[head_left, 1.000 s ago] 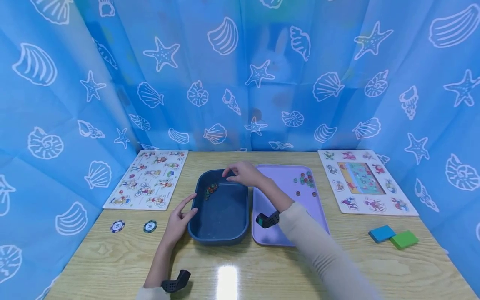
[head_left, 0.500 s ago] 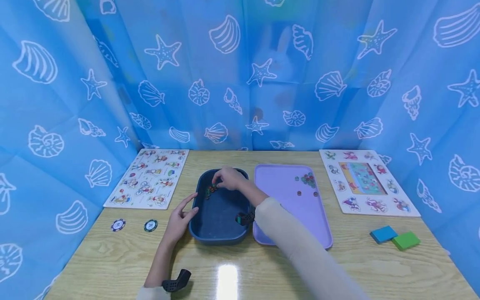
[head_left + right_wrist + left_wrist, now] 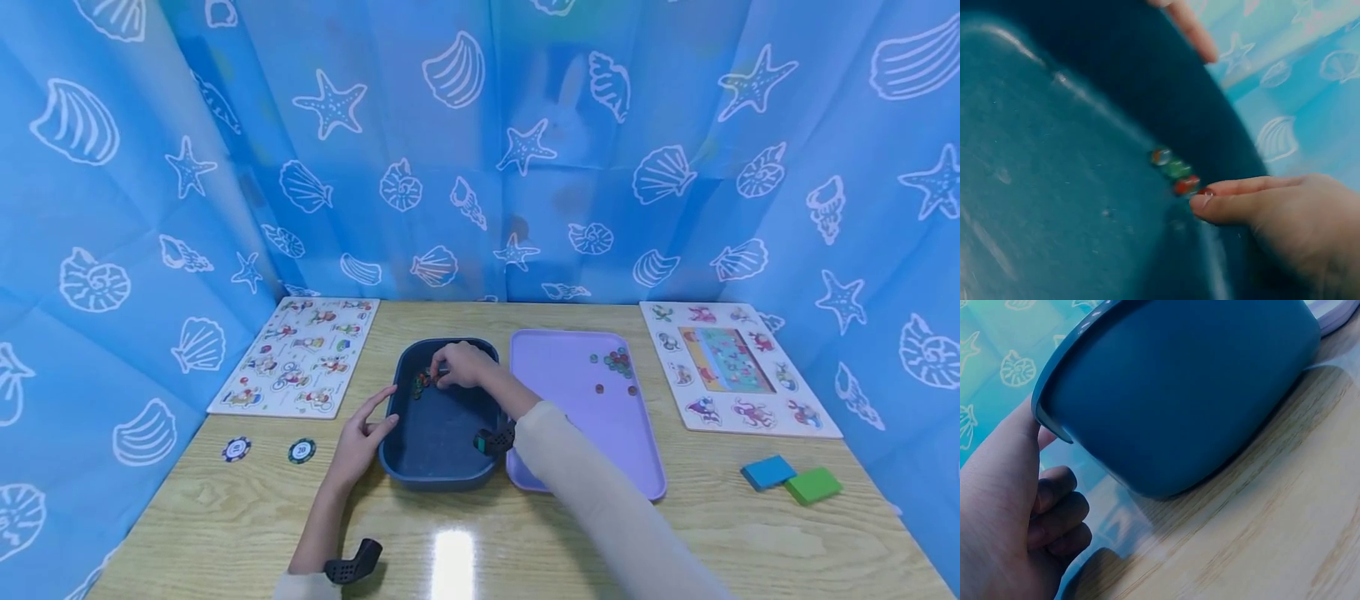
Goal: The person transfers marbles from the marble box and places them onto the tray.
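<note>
The dark blue basin (image 3: 442, 433) stands on the table, with several small red and green glass marbles (image 3: 420, 385) in its back left part. My left hand (image 3: 358, 437) holds the basin's left rim; in the left wrist view its lower fingers (image 3: 1060, 519) are curled below the rim. Inside the basin, my right hand (image 3: 467, 365) is beside the marbles. Its thumb and a finger pinch a reddish marble (image 3: 1205, 192) in the right wrist view, close to a short row of marbles (image 3: 1177, 169) along the wall. The palm side is hidden.
Just right of the basin lies a purple tray (image 3: 555, 358) with several marbles (image 3: 617, 362) at its back right. Puzzle boards (image 3: 300, 358) flank both sides. Two poker chips (image 3: 302, 451) lie left; blue (image 3: 768, 472) and green (image 3: 813, 485) blocks lie right.
My right hand has come from above the basin's back rim down and left to the marbles, then shifted slightly back right. The left hand has stayed at the rim.
</note>
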A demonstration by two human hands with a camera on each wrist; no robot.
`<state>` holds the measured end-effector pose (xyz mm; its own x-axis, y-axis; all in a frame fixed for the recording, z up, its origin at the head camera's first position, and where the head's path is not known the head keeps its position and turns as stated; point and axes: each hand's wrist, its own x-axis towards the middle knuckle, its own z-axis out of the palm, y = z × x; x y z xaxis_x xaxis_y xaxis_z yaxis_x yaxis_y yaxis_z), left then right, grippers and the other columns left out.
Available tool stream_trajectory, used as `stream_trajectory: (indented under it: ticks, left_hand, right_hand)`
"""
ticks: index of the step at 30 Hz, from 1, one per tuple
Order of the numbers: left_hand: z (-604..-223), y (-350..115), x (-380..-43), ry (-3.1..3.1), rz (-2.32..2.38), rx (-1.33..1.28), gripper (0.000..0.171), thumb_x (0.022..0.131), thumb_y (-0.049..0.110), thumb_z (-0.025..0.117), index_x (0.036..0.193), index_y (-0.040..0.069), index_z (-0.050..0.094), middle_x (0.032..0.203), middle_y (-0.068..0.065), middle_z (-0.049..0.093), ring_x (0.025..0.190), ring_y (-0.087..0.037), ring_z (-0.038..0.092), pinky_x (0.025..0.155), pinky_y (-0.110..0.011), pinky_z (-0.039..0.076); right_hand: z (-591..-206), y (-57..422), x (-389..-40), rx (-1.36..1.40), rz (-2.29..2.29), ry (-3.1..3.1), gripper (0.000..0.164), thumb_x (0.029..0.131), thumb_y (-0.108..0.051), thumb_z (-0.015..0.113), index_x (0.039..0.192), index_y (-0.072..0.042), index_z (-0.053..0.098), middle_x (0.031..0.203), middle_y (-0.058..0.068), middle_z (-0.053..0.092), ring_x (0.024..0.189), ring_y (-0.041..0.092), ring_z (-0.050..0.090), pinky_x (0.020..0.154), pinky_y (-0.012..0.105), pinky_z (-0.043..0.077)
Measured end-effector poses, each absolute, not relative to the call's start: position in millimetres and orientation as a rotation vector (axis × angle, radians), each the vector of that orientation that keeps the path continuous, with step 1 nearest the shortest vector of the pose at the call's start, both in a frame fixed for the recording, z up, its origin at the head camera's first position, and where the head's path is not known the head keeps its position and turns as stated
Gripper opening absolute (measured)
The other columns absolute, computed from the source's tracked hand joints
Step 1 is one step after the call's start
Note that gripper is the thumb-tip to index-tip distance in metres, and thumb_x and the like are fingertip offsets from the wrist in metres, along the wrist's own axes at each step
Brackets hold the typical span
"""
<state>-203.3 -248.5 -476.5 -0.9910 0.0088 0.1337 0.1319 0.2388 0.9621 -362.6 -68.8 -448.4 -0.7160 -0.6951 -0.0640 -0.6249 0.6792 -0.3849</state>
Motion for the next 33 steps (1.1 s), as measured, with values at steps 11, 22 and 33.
stream_trajectory:
  ticks: [11, 22, 33]
  left_hand:
    - [-477.0, -247.4, -203.0, -2.38, -1.883, -0.122, 0.046, 0.09, 0.017, 0.054, 0.134, 0.014, 0.042, 0.052, -0.007, 0.048, 0.04, -0.011, 0.048, 0.055, -0.023, 0.046]
    - [-476.5, -248.5, -202.2, -2.364, -1.906, -0.112, 0.045, 0.091, 0.015, 0.053, 0.134, 0.014, 0.041, 0.093, -0.032, 0.059, 0.054, -0.021, 0.062, 0.062, -0.026, 0.05]
    - [-475.7, -246.7, -201.9, -2.356, -1.897, -0.125, 0.045, 0.09, 0.013, 0.053, 0.134, 0.012, 0.042, 0.089, -0.026, 0.06, 0.047, -0.016, 0.058, 0.06, -0.024, 0.049]
  right_hand:
    - [-409.3, 8.5, -357.3, -1.183, -0.871, 2.673, 0.021, 0.082, -0.028, 0.064, 0.099, -0.015, 0.065, 0.057, -0.002, 0.039, 0.049, 0.013, 0.029, 0.051, 0.025, 0.027]
    - [-455.9, 119.9, -378.7, -0.84, -0.807, 2.818, 0.013, 0.081, -0.018, 0.066, 0.093, -0.013, 0.067, 0.081, 0.009, 0.058, 0.055, 0.016, 0.045, 0.048, 0.027, 0.04]
    - [-468.6, 150.8, -379.6, -0.78, -0.758, 2.821, 0.016, 0.08, -0.014, 0.066, 0.096, -0.012, 0.066, 0.049, 0.001, 0.044, 0.042, 0.014, 0.051, 0.054, 0.028, 0.039]
